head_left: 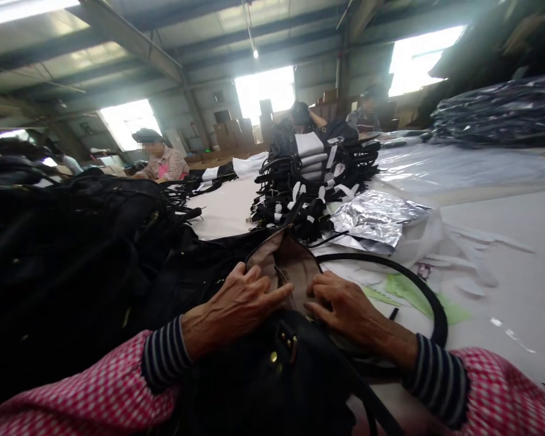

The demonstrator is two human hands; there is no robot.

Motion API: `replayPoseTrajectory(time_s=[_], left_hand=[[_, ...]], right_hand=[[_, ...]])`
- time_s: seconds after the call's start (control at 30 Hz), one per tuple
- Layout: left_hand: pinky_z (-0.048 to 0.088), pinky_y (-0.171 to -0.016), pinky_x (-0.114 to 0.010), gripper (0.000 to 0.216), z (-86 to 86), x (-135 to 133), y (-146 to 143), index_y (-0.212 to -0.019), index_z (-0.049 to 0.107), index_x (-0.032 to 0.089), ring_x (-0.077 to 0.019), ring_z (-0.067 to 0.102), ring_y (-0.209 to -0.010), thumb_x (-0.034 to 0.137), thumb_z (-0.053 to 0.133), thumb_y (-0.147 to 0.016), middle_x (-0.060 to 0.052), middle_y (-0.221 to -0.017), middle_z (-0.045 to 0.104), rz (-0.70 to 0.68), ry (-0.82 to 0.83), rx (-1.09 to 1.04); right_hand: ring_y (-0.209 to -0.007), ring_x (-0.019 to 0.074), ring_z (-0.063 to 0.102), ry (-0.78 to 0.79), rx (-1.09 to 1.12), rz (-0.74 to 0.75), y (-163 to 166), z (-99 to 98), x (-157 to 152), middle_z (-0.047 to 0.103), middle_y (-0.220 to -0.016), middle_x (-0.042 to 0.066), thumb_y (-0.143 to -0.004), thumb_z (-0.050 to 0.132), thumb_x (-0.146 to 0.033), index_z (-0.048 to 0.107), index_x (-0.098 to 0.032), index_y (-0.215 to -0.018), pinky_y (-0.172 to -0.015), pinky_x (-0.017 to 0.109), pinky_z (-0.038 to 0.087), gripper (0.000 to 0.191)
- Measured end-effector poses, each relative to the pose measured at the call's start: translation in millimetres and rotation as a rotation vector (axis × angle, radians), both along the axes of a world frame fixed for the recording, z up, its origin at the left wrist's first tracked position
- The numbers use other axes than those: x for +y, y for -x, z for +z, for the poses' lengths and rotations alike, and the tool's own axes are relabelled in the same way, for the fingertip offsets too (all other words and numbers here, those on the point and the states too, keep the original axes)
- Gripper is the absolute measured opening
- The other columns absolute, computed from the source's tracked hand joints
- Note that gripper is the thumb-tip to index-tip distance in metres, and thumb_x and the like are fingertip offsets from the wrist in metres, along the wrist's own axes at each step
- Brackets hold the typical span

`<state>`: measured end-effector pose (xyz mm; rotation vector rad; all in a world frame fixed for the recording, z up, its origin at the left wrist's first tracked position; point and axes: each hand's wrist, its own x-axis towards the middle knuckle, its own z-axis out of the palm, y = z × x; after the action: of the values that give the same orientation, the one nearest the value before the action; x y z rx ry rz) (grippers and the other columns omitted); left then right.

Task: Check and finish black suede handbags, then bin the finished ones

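A black bag [245,381] with brass-coloured fittings lies in front of me, its mouth spread apart so the beige-brown lining [297,260] shows. My left hand [240,300] is closed over the left edge of the opening, thumb stretched across toward the middle. On the opposite edge, my right hand [349,306] has its fingers curled against the bag; the fingertips are partly hidden. A long black strap [429,290] loops out to the right of the bag onto the white table.
Heaped black bags [72,260] crowd the left side. Ahead stand stacked bags with white wrapping [311,154]. Crinkled silver film [376,215], green scraps [409,290] and clear plastic sheeting [436,169] lie on the right. A co-worker [168,160] sits across the table; other people are farther back.
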<state>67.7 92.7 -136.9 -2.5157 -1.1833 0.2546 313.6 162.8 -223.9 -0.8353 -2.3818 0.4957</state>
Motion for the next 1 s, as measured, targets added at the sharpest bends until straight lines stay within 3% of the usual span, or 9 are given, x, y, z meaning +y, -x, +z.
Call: replayPoseTrajectory(time_s=[0.1,0.23,0.3,0.4,0.5,0.6,0.77,0.87,1.0], left_hand=[[0.031,-0.105,-0.05,0.065,-3.9,7,-1,-0.154,0.036,0.028,-0.0271,0.052,-0.115,0.009,0.051,-0.094,-0.006,-0.117,0.065,-0.121,-0.005,-0.009],[0.036,-0.09,-0.048,0.018,-4.2,27,-7,-0.106,0.068,0.026,-0.0226,0.055,-0.084,0.027,0.051,-0.101,-0.001,-0.083,0.064,-0.114,0.161,-0.051],[0.036,-0.086,-0.048,0.02,-6.7,30,-12,-0.091,0.068,0.025,-0.0232,0.055,-0.081,0.033,0.053,-0.101,-0.003,-0.08,0.063,-0.108,0.109,-0.051],[0.034,-0.095,-0.056,0.011,-14.2,21,-17,-0.089,0.071,0.021,-0.0318,0.056,-0.105,0.024,0.06,-0.093,-0.009,-0.102,0.069,-0.214,-0.088,0.004],[0.021,-0.112,-0.063,0.014,-19.6,11,-17,-0.092,0.072,0.019,-0.037,0.042,-0.134,0.016,0.06,-0.085,-0.013,-0.116,0.069,-0.39,-0.172,0.056],[0.023,-0.116,-0.055,0.014,-15.5,12,-13,-0.094,0.07,0.018,-0.0327,0.048,-0.129,0.016,0.058,-0.087,-0.012,-0.107,0.07,-0.467,-0.076,0.028],[0.04,-0.086,-0.037,0.027,-3.9,20,1,-0.089,0.06,0.019,-0.0193,0.056,-0.082,0.026,0.041,-0.105,-0.003,-0.089,0.064,-0.173,0.187,-0.205],[0.04,-0.085,-0.035,0.036,-12.3,15,12,-0.101,0.062,0.019,-0.0199,0.056,-0.089,0.04,0.034,-0.109,-0.004,-0.095,0.063,0.034,0.169,-0.382],[0.041,-0.085,-0.033,0.046,-27.8,10,16,-0.142,0.052,0.028,-0.0209,0.059,-0.095,0.05,0.03,-0.108,-0.005,-0.104,0.065,0.082,0.174,-0.409]], right_hand=[[-0.09,0.0192,0.057,-0.106,-0.08,0.002,5,2.1,-3,0.063,-0.091,0.005,-0.086,0.07,-0.016,0.059,-0.017,-0.075,-0.076,0.03,0.043,0.016],[-0.092,0.0186,0.058,-0.162,-0.115,0.006,6,3.6,-2,0.064,-0.093,0.005,-0.089,0.068,-0.019,0.058,-0.017,-0.075,-0.077,0.029,0.044,0.017],[-0.093,0.0182,0.058,-0.184,-0.113,0.006,5,2.6,-2,0.065,-0.095,0.005,-0.089,0.068,-0.02,0.058,-0.017,-0.075,-0.077,0.028,0.043,0.018],[-0.092,0.0175,0.057,-0.223,-0.1,0.012,4,-0.4,-1,0.064,-0.093,0.004,-0.09,0.068,-0.021,0.058,-0.017,-0.074,-0.076,0.028,0.043,0.019],[-0.089,0.0173,0.056,-0.247,-0.094,-0.01,4,-2.9,0,0.062,-0.091,0.004,-0.091,0.067,-0.022,0.058,-0.017,-0.073,-0.075,0.028,0.042,0.02],[-0.087,0.0172,0.055,-0.243,-0.113,-0.033,4,-3.1,0,0.061,-0.088,0.003,-0.091,0.066,-0.021,0.058,-0.017,-0.074,-0.073,0.029,0.04,0.019],[-0.084,0.0166,0.053,-0.182,-0.07,-0.049,3,-1.3,1,0.059,-0.084,0.002,-0.091,0.066,-0.016,0.054,-0.018,-0.071,-0.071,0.029,0.038,0.023],[-0.083,0.0163,0.053,-0.136,-0.024,-0.03,2,-1.6,2,0.057,-0.083,0.001,-0.09,0.064,-0.013,0.05,-0.018,-0.069,-0.071,0.029,0.037,0.026],[-0.085,0.0171,0.053,-0.092,-0.023,-0.014,2,-2.1,2,0.057,-0.083,0.002,-0.091,0.062,-0.013,0.049,-0.018,-0.069,-0.071,0.028,0.037,0.026]])
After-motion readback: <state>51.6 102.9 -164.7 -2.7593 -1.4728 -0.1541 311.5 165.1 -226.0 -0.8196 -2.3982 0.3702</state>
